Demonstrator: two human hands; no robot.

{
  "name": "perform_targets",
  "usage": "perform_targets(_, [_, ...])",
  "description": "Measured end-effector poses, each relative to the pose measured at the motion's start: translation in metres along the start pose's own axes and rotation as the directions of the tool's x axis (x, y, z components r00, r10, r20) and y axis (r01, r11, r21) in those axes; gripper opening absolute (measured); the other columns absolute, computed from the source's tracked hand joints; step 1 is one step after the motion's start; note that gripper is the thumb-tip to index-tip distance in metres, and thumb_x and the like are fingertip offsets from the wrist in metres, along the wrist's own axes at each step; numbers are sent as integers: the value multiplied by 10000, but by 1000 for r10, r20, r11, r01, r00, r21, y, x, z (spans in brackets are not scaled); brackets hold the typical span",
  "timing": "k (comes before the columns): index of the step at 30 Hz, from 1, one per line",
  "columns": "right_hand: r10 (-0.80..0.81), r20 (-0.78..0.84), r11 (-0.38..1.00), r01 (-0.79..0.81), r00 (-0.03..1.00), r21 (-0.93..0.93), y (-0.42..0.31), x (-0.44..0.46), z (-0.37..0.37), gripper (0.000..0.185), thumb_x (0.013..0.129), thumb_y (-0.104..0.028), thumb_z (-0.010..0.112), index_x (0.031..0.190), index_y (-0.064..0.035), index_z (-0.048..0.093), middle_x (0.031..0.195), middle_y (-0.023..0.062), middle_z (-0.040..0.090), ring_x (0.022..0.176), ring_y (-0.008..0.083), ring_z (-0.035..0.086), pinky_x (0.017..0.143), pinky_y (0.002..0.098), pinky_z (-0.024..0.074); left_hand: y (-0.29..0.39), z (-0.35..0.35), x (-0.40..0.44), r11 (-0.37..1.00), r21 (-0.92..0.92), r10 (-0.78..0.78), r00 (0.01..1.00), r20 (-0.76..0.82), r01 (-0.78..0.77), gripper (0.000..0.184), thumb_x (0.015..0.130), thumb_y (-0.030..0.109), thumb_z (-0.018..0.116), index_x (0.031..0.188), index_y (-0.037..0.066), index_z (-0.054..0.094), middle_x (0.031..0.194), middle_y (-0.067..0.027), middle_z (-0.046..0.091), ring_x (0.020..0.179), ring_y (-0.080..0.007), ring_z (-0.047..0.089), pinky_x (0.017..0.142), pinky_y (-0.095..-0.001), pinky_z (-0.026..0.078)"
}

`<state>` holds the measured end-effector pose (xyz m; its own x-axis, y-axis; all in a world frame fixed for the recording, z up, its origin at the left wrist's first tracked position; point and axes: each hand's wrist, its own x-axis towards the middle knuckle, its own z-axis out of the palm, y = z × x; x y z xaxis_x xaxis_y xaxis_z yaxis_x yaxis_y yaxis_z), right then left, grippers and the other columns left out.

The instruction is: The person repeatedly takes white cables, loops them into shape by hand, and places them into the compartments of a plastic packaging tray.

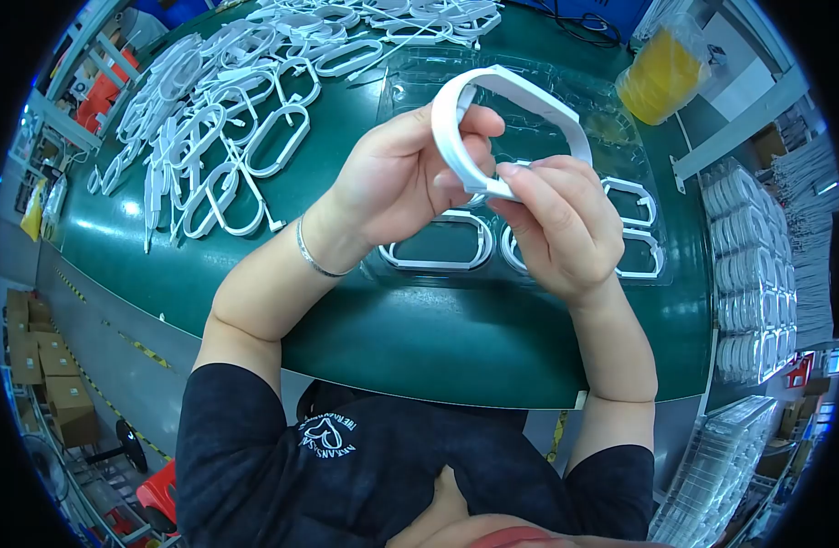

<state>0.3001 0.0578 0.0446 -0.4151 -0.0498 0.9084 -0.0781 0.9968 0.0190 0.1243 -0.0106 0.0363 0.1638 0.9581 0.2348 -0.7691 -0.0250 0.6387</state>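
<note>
White oval loop [450, 137] held up in both hands above the clear plastic tray [406, 87], clear of the green table [438, 342]. Long axis slants: one rounded end points upper left, at the left hand [418, 169], the other points right and a bit lower, behind the right hand [570, 224]. Loop is tipped up on its side, opening roughly toward the wearer, inner face of the far long side visible. Left hand: palm up, fingers curled round the rounded end, tips bunched and showing inside the loop's outline; thumb tip goes behind the band, can't tell its exact contact. Right hand: fingertips brought together, pinching the near lower edge where the band has a corner; remaining fingers folded alongside, partly hidden. Tray below has more white ovals lying flat: front left one [433, 266] has its long axis left to right, front right one [640, 273] likewise, a middle one partly covered by the right hand. Left and back of table: big tangled heap of white loops and cables [241, 41], axes every which way. Yellow roll [661, 78] back right; packed white loops [748, 265] stacked beyond the table's right edge.
</note>
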Motion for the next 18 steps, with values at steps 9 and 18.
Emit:
perform_targets(9, [-97, 105, 994, 91, 990, 57, 2, 2, -4, 318, 645, -33, 742, 952, 0, 662, 781, 80, 597, 687, 228, 597, 651, 347, 517, 14, -1, -1, 975, 222, -50, 964, 263, -10, 416, 943, 264, 433, 1112, -85, 583, 739, -33, 569, 572, -62, 481, 480, -173, 346])
perform_targets(18, [21, 237, 984, 22, 971, -179, 10, 3, -8, 276, 659, -25, 696, 923, -105, 690, 791, 18, 596, 726, 176, 591, 861, 386, 454, 56, -3, 0, 826, 560, 59, 980, -192, 60, 266, 899, 153, 528, 1059, -23, 646, 866, -79, 672, 673, -74, 582, 600, -191, 465])
